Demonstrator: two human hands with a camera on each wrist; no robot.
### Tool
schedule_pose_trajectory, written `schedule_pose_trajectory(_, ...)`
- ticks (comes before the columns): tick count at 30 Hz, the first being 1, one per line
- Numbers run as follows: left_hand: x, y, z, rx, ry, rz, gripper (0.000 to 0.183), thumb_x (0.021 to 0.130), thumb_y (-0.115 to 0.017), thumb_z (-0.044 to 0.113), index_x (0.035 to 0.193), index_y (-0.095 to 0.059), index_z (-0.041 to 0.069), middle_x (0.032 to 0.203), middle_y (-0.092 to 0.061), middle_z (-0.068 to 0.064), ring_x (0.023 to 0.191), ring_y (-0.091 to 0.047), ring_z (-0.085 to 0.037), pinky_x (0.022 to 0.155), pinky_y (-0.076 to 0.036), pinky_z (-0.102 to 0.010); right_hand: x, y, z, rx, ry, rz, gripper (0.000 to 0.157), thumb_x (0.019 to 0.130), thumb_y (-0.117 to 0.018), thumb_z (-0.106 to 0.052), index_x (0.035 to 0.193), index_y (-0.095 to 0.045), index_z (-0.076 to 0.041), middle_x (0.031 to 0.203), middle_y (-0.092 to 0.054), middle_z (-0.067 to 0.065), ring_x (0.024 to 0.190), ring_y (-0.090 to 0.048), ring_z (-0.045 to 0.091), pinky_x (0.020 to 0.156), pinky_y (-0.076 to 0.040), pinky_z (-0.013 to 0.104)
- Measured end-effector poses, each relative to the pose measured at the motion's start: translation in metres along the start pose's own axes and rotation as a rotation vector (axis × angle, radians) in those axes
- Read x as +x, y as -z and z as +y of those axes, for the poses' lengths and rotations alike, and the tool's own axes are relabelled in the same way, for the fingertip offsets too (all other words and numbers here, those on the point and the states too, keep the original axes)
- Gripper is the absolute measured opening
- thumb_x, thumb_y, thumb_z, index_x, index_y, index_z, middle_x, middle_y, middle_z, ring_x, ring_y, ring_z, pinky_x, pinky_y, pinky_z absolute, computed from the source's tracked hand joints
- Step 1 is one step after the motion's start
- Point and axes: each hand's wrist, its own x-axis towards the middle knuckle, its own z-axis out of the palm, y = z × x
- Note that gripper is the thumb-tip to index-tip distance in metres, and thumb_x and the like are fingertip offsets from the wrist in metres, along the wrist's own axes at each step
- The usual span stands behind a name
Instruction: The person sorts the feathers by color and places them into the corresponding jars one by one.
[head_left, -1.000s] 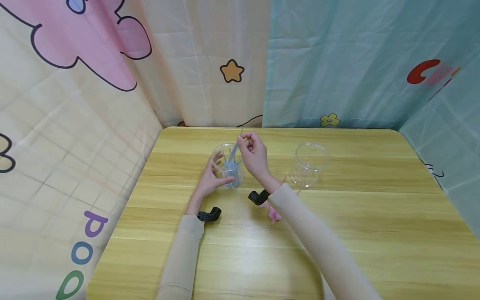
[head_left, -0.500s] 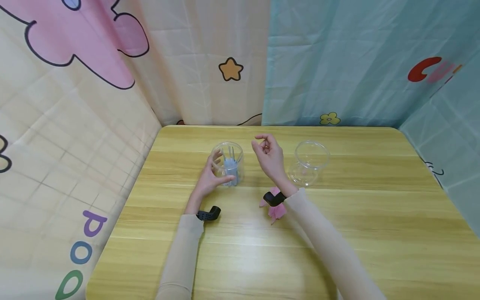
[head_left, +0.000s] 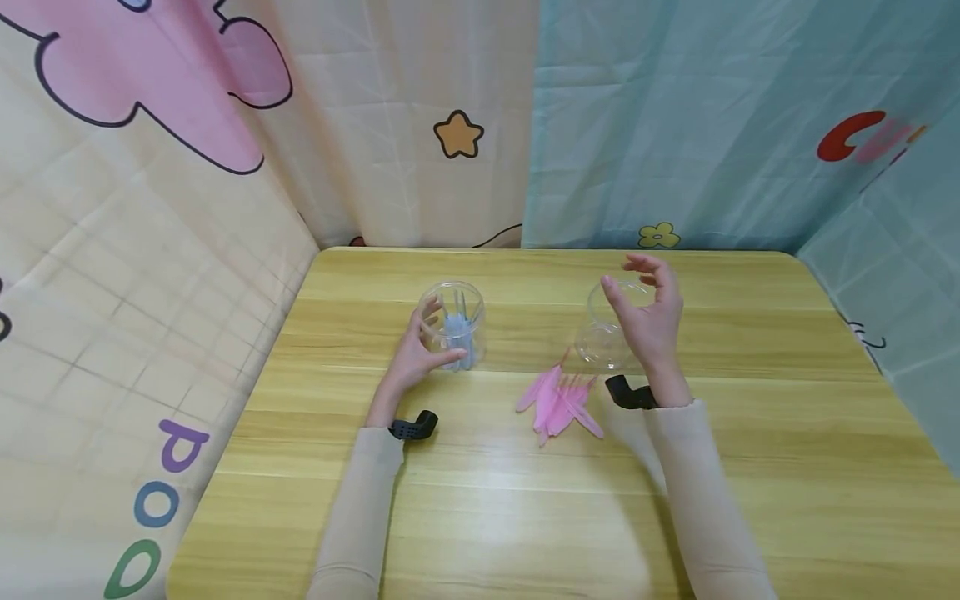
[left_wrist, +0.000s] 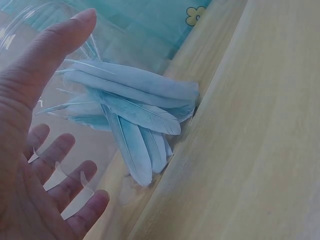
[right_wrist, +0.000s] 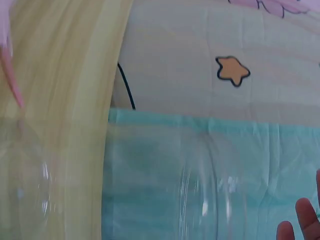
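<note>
In the head view my left hand [head_left: 411, 358] grips a clear plastic jar [head_left: 476, 333] from its left side, thumb in front and fingers behind. Pale blue feathers [left_wrist: 135, 100] stand inside, quills up, and show large in the left wrist view. Over on the right, my right hand [head_left: 651, 325] is raised beside a second clear jar [head_left: 602, 343], overlapping part of its rim in the head view. Its thumb and fingers are apart with nothing between them. The right wrist view has this jar [right_wrist: 195, 185] close up, with a few fingertips at the lower right corner.
Between the two jars and nearer the person lies a small fan of pink feathers [head_left: 558, 404] on the wooden table [head_left: 487, 517]. Patterned curtains [head_left: 375, 125] hang behind the table and along both sides.
My right hand held a blue feather over the left jar, let it go inside, then moved right to the second jar. The pink feathers are now uncovered. My left hand stays on its jar.
</note>
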Motion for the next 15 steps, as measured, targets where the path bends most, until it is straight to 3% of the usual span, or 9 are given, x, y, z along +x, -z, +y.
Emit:
schedule_pose_trajectory(5,0.0,0.001,0.0,0.01,-0.006,-0.002,0.102,0.073,-0.084,0.029,0.149,-0.018,0.036,0.15,-0.028,0.003,0.135,-0.029,-0.027,0.106,-0.024,-0.052,0.001,0.031,0.019,-0.008,-0.124,-0.107,0.065,0.072,-0.077,0.004,0.129,-0.045,0.01,0.126,-0.052,0.011,0.121,-0.041,0.025,0.097,-0.029,0.038)
schedule_pose_trajectory(9,-0.005,0.003,0.02,0.014,-0.017,-0.025,0.099,0.077,-0.081,0.018,0.152,-0.015,0.02,0.151,-0.026,-0.009,0.135,-0.027,-0.034,0.105,-0.024,-0.056,-0.002,0.047,0.033,-0.031,-0.255,-0.296,0.095,0.07,-0.08,0.002,0.146,-0.023,0.0,0.146,-0.031,0.017,0.134,-0.025,0.03,0.106,-0.021,0.047)
schedule_pose_trajectory(12,-0.008,0.003,0.036,0.008,-0.022,-0.044,0.096,0.078,-0.078,0.007,0.15,-0.014,0.006,0.15,-0.024,-0.019,0.134,-0.025,-0.041,0.104,-0.023,-0.059,-0.006,0.054,0.046,-0.024,-0.333,-0.414,0.107,0.071,-0.08,0.001,0.15,-0.008,-0.004,0.151,-0.017,0.021,0.138,-0.015,0.035,0.107,-0.016,0.054)
schedule_pose_trajectory(15,-0.008,0.002,0.035,0.004,-0.018,-0.046,0.096,0.078,-0.078,0.006,0.15,-0.014,0.006,0.15,-0.024,-0.02,0.134,-0.025,-0.042,0.104,-0.022,-0.06,-0.012,0.058,0.062,0.0,-0.395,-0.465,0.111,0.07,-0.081,0.002,0.15,-0.003,-0.004,0.153,-0.013,0.021,0.139,-0.012,0.035,0.107,-0.014,0.056)
